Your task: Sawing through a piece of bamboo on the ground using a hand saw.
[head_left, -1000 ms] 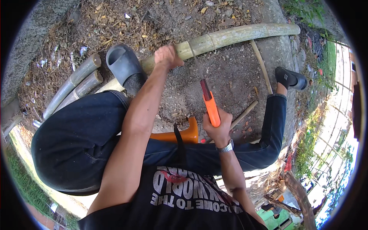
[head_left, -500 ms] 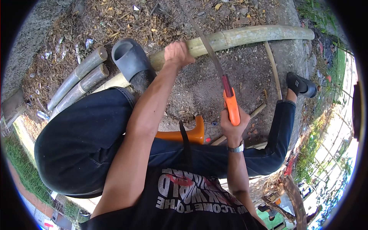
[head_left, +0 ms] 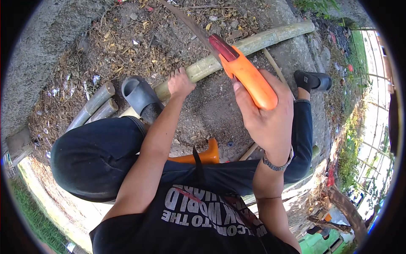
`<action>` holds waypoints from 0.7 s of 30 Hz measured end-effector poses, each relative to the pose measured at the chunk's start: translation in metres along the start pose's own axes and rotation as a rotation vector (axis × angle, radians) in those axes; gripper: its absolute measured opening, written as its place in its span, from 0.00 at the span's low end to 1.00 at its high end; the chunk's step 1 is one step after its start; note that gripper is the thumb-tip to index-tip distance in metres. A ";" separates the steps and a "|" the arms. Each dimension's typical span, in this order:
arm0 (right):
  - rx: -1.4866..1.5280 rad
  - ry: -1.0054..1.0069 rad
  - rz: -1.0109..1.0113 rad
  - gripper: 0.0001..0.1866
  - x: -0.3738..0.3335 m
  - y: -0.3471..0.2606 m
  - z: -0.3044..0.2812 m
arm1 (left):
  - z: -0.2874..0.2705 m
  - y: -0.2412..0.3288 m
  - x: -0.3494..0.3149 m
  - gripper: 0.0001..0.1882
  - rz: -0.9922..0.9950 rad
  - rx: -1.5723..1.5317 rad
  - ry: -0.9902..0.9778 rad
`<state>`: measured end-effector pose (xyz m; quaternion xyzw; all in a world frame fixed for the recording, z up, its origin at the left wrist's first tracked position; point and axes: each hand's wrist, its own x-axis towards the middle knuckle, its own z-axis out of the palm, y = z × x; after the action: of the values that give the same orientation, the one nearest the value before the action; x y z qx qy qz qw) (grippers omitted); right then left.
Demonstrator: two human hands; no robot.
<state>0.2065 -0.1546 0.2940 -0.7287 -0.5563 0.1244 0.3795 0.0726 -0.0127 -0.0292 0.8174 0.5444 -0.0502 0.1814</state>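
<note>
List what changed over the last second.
The right hand moved forward, away from the body, with the orange-handled handsaw; its handle now overlaps the bamboo pole in view. Nothing taken hold of or let go. Left hand stays on the pole; grey clog stays over it.

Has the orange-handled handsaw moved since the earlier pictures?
Yes. Judged against the bamboo pole, the handsaw has moved forward: its orange handle, earlier short of the pole, now overlaps it in view.
</note>
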 end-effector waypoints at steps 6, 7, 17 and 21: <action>0.175 0.116 0.169 0.09 -0.086 0.085 0.066 | 0.004 0.002 0.002 0.40 -0.010 -0.043 -0.021; 0.178 0.104 0.166 0.09 -0.094 0.096 0.076 | 0.004 0.004 0.002 0.39 0.005 -0.027 -0.009; 0.095 -0.028 0.266 0.06 -0.117 0.141 0.137 | 0.015 -0.005 0.003 0.42 0.064 0.014 0.066; 0.118 -0.076 0.321 0.05 -0.137 0.136 0.123 | 0.014 -0.012 0.004 0.41 0.076 0.014 0.031</action>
<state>0.1818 -0.2405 0.0827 -0.7795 -0.4386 0.2432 0.3753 0.0652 -0.0101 -0.0467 0.8395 0.5153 -0.0347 0.1690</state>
